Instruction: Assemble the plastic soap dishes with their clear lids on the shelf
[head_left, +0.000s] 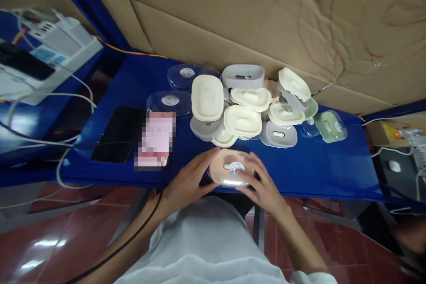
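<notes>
At table edge point(319, 191), hands point(189, 178) point(265, 183) around peach container point(226, 166)

Shows peach on the lidded container point(218, 170), mostly white on its round label point(234, 166). Reads cream on the wavy-edged pieces point(244, 120), pale lilac-grey on the slotted box point(242, 84), light green on the rightmost piece point(328, 128). Displays deep blue on the table point(299, 173), plain brown on the cardboard point(216, 9), red tiling on the floor point(73, 226), pale grey-white on the shirt point(213, 239).
</notes>
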Demonstrator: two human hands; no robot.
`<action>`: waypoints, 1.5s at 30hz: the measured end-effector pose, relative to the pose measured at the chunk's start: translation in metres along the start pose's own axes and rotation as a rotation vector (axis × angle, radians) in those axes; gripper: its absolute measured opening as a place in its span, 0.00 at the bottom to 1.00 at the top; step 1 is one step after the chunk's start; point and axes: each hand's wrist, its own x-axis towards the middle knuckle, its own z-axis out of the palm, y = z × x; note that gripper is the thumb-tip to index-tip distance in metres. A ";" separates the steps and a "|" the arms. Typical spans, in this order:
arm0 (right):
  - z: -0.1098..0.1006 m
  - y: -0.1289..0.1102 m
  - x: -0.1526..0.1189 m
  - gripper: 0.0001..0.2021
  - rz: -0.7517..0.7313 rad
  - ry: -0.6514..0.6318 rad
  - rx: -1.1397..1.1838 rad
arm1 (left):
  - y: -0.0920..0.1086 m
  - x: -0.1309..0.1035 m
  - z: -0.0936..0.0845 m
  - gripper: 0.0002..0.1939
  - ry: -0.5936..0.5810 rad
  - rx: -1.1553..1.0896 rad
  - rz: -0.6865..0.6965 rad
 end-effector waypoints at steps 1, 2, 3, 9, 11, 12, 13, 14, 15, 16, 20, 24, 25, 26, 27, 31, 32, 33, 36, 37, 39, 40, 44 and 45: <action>-0.002 0.000 -0.005 0.25 0.014 0.003 -0.014 | 0.000 -0.001 0.001 0.45 -0.002 0.010 0.003; -0.006 0.001 -0.013 0.25 0.041 0.020 -0.028 | 0.000 -0.002 0.001 0.46 -0.003 0.019 0.002; -0.010 0.003 -0.024 0.25 0.085 0.045 -0.042 | 0.000 -0.004 0.001 0.46 0.003 0.025 -0.004; -0.047 0.054 -0.119 0.27 0.526 0.354 -0.280 | 0.000 -0.004 0.002 0.38 0.068 0.044 -0.043; -0.060 0.083 -0.143 0.28 0.632 0.466 -0.378 | 0.001 -0.002 0.002 0.35 0.081 0.061 -0.042; -0.066 0.098 -0.150 0.29 0.665 0.500 -0.407 | 0.001 -0.001 0.002 0.34 0.085 0.069 -0.038; -0.072 0.112 -0.153 0.30 0.683 0.520 -0.427 | 0.001 -0.001 0.002 0.33 0.086 0.077 -0.033; -0.077 0.125 -0.152 0.30 0.695 0.524 -0.451 | 0.001 0.000 0.002 0.33 0.085 0.082 -0.027; -0.081 0.137 -0.148 0.30 0.707 0.516 -0.488 | 0.002 0.000 0.002 0.32 0.087 0.085 -0.021; -0.084 0.145 -0.140 0.30 0.717 0.503 -0.540 | 0.002 0.000 0.001 0.31 0.090 0.087 -0.017; -0.080 0.146 -0.084 0.32 0.646 0.416 -0.645 | 0.006 0.001 0.001 0.28 0.111 0.097 -0.017; -0.057 0.104 -0.016 0.30 0.329 0.222 -0.431 | 0.008 0.003 0.002 0.26 0.136 0.127 -0.008; -0.050 0.092 0.000 0.30 0.278 0.190 -0.395 | 0.008 0.003 0.002 0.26 0.140 0.131 -0.003; -0.043 0.081 0.015 0.31 0.241 0.170 -0.370 | 0.008 0.003 0.002 0.26 0.143 0.134 0.005; -0.038 0.071 0.030 0.32 0.209 0.149 -0.350 | 0.008 0.004 0.003 0.26 0.144 0.135 0.012; -0.022 0.051 0.074 0.25 0.107 0.077 -0.290 | 0.007 0.003 0.003 0.26 0.159 0.134 0.039; -0.021 0.049 0.080 0.22 0.092 0.084 -0.274 | 0.007 0.003 0.003 0.26 0.158 0.127 0.044; -0.021 0.048 0.083 0.18 0.081 0.105 -0.257 | 0.008 0.002 0.003 0.26 0.157 0.116 0.047; -0.025 0.040 0.079 0.14 0.052 0.202 -0.238 | 0.010 -0.001 0.002 0.26 0.194 0.095 0.058; -0.027 0.036 0.074 0.14 0.034 0.221 -0.239 | 0.011 -0.002 0.002 0.25 0.232 0.098 0.057; -0.030 0.026 0.062 0.15 0.000 0.228 -0.239 | 0.013 -0.003 0.002 0.23 0.326 0.108 0.042; -0.031 0.021 0.056 0.16 -0.012 0.224 -0.240 | 0.014 -0.003 0.002 0.22 0.366 0.113 0.033; -0.030 0.001 0.037 0.18 -0.017 0.258 -0.254 | 0.016 -0.003 0.002 0.22 0.372 0.138 0.090; -0.028 -0.005 0.034 0.19 -0.024 0.281 -0.248 | 0.015 -0.004 0.002 0.22 0.352 0.144 0.126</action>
